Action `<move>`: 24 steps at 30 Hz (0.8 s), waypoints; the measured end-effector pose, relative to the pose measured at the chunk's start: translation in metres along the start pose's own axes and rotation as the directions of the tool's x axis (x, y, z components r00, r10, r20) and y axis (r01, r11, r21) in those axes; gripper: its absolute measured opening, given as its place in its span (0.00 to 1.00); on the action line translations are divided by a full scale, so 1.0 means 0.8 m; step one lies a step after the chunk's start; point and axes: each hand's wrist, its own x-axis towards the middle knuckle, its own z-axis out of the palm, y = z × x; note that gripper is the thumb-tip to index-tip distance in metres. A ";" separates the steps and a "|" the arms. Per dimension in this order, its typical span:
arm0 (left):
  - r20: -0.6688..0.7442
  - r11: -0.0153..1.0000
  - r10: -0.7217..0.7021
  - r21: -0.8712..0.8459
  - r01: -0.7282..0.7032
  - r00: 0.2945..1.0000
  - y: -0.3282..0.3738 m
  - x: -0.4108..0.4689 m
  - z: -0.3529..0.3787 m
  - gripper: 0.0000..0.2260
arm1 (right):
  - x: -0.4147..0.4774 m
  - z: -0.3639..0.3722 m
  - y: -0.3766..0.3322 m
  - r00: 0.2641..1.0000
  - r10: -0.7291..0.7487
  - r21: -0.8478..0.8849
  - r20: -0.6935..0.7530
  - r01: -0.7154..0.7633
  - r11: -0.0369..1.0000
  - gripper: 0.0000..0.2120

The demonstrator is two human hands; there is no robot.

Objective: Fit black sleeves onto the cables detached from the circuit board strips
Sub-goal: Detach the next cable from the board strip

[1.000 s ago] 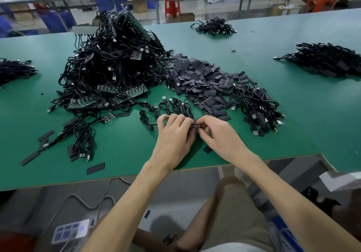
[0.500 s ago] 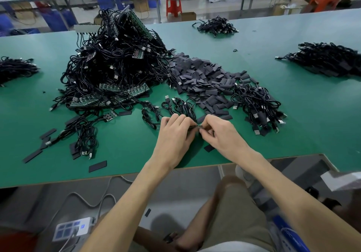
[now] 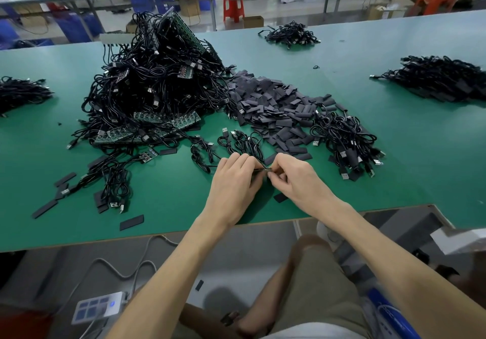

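- Left hand (image 3: 234, 181) and right hand (image 3: 298, 181) meet fingertip to fingertip. The fingers of both are curled and pinch the end of 1 thin black cable (image 3: 263, 168) just above the matte green worktop (image 3: 394, 170).
- Whether a sleeve is on that end yet: cannot tell, too small.
- Handling (judged): the cable is light and limp, so pinch it right beside the tip or it flops.
- Flat black sleeves (image 3: 276, 107), piled beyond the right hand, look light and soft-walled. Squeeze the edges to open the mouth.
- 1 stray black sleeve (image 3: 280, 197) lies beside the right wrist.
- Beyond the left hand is a tall heap of black cables on green circuit board strips (image 3: 157, 88).
- Right of the right hand is a loose cable bundle (image 3: 347, 144).
- Room: workshop, with more benches and a red plastic stool (image 3: 233, 6) far beyond.
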 end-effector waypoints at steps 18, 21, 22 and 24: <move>-0.006 1.000 -0.015 0.000 0.015 1.000 0.004 -0.002 -0.004 0.06 | 0.000 0.002 0.001 1.000 -0.020 -0.044 0.004 0.020 0.999 0.09; -0.002 1.000 -0.013 0.004 0.013 1.000 0.005 -0.002 -0.005 0.06 | 0.000 0.002 0.000 1.000 -0.030 -0.044 0.003 0.030 0.999 0.09; -0.005 1.000 -0.009 0.007 0.009 1.000 0.005 -0.002 -0.005 0.06 | 0.000 0.002 0.000 1.000 -0.030 -0.043 0.004 0.030 0.999 0.09; -0.017 1.000 -0.006 0.017 0.006 1.000 0.006 -0.003 -0.005 0.06 | 0.000 0.002 0.000 0.999 -0.032 -0.047 0.004 0.032 0.998 0.09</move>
